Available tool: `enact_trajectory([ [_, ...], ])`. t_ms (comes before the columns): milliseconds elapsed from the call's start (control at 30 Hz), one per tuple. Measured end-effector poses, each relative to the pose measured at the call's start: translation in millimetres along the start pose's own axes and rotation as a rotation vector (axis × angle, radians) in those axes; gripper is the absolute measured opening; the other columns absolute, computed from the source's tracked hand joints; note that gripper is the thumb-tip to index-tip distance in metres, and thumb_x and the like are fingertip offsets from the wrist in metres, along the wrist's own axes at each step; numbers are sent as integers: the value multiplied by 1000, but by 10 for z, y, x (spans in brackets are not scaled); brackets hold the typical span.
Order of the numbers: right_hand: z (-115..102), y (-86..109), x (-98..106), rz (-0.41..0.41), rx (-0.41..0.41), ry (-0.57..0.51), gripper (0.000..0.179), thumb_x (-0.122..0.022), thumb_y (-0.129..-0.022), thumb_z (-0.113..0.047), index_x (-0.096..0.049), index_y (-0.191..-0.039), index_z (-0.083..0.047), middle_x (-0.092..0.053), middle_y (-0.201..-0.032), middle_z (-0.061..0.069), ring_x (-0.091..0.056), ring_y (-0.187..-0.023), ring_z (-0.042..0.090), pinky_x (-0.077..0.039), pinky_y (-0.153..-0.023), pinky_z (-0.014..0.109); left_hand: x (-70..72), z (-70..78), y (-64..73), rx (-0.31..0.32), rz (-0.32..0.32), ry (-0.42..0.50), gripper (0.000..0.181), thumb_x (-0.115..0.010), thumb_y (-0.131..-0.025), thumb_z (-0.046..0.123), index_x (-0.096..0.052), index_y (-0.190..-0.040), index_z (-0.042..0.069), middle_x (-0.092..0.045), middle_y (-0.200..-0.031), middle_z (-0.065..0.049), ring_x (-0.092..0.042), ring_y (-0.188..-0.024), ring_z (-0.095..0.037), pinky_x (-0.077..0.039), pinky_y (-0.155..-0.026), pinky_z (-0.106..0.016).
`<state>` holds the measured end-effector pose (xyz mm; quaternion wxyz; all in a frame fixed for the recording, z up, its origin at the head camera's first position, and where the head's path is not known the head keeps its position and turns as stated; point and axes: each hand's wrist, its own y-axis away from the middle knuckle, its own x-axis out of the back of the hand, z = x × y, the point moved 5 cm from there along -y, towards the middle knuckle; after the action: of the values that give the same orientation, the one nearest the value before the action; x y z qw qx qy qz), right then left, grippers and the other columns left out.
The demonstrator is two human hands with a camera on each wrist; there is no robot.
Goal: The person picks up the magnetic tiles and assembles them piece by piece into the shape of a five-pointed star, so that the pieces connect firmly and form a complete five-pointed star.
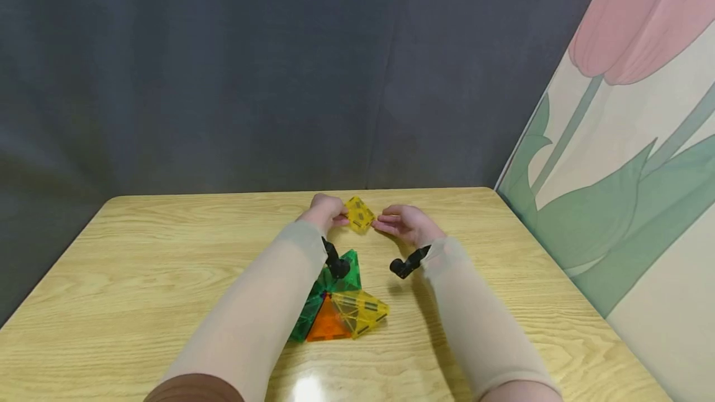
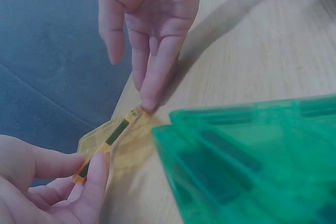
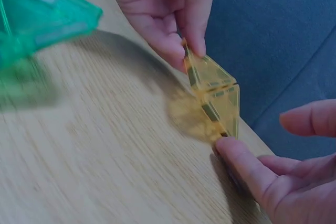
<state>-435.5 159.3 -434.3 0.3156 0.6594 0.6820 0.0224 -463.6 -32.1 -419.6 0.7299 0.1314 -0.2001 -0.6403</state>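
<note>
Two yellow see-through triangular magnetic tiles, joined along one edge, stand tilted near the table's far edge. My left hand pinches one end of the pair between thumb and fingers, as the left wrist view shows. At the opposite corner, the fingertips of my right hand touch the tiles, its fingers extended and the thumb apart. Nearer to me, between my forearms, sits a cluster of magnetic tiles with green, orange and yellow pieces; my left sleeve hides part of it.
The wood-grain table ends at a dark cloth partition behind my hands. A panel with a printed tulip borders the right side. Black wrist mounts hang inward close above the tile cluster.
</note>
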Motion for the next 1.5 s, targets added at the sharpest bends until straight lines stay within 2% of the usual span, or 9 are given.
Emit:
enact_trajectory([
  [200, 39, 14, -91, 3, -4, -33, 50, -47, -101, 0, -31, -147, 8, -47, -131, 29, -52, -125, 36, -46, -100, 35, 86, -62, -19, 16, 16, -5, 37, -64, -92, -5, -55, -127, -1, -61, -109, -19, -64, -75, -22, -59, -70, -27],
  [400, 25, 61, -116, 8, 44, 89, 37, -50, -102, -2, -49, -136, 10, -61, -115, 22, -66, -98, 27, -54, -91, 32, 165, -39, 118, -24, -25, -1, 34, -66, -91, -5, -61, -124, -2, -63, -109, -20, -65, -74, -21, -59, -71, -27],
  [600, -57, 270, -138, -37, 169, 217, 30, -55, -100, -1, -55, -127, 11, -69, -85, 11, -69, -73, 15, -58, -72, 25, 265, 64, 481, -113, -139, 56, 32, -65, -90, -8, -66, -122, -2, -65, -115, -20, -68, -85, -24, -59, -71, -27],
  [733, -49, 540, -173, -104, 212, 288, 36, -52, -101, -1, -49, -133, 15, -69, -88, 9, -68, -74, 12, -57, -71, 22, 375, 35, 755, -171, -205, 71, 29, -65, -92, -4, -67, -121, -1, -64, -117, -18, -67, -91, -28, -59, -72, -29],
  [833, 9, 793, -209, -130, 234, 314, 37, -52, -101, -1, -47, -134, 16, -69, -92, 9, -68, -78, 12, -57, -72, 22, 485, -33, 993, -215, -222, 40, 27, -66, -94, 3, -70, -121, 4, -66, -116, -14, -68, -91, -26, -59, -73, -33],
  [1000, 186, 1204, -282, -171, 248, 296, 29, -55, -98, 2, -54, -124, 16, -68, -93, 11, -68, -80, 14, -58, -76, 26, 682, -219, 1399, -277, -229, 20, 24, -68, -94, 8, -72, -117, 6, -69, -110, -13, -69, -89, -25, -60, -70, -36],
  [1200, 439, 1608, -394, -306, 234, 227, 19, -55, -96, 4, -60, -113, 11, -68, -90, 11, -69, -80, 16, -58, -80, 30, 896, -504, 1787, -313, -224, 84, 16, -70, -91, 5, -70, -106, 0, -69, -96, -14, -69, -80, -28, -59, -63, -34],
  [1333, 598, 1794, -471, -363, 203, 175, 16, -54, -97, 4, -62, -110, 4, -68, -84, 11, -70, -77, 17, -58, -80, 32, 1002, -679, 1988, -299, -229, 125, 15, -70, -91, 4, -69, -104, -2, -68, -93, -13, -69, -77, -25, -60, -65, -36],
  [1500, 795, 1954, -525, -362, 146, 127, 18, -55, -96, 2, -59, -114, 2, -67, -82, 13, -70, -76, 18, -58, -80, 34, 1068, -904, 2134, -282, -244, 159, 18, -70, -91, 5, -66, -106, -4, -70, -90, -12, -70, -76, -25, -60, -69, -37],
])
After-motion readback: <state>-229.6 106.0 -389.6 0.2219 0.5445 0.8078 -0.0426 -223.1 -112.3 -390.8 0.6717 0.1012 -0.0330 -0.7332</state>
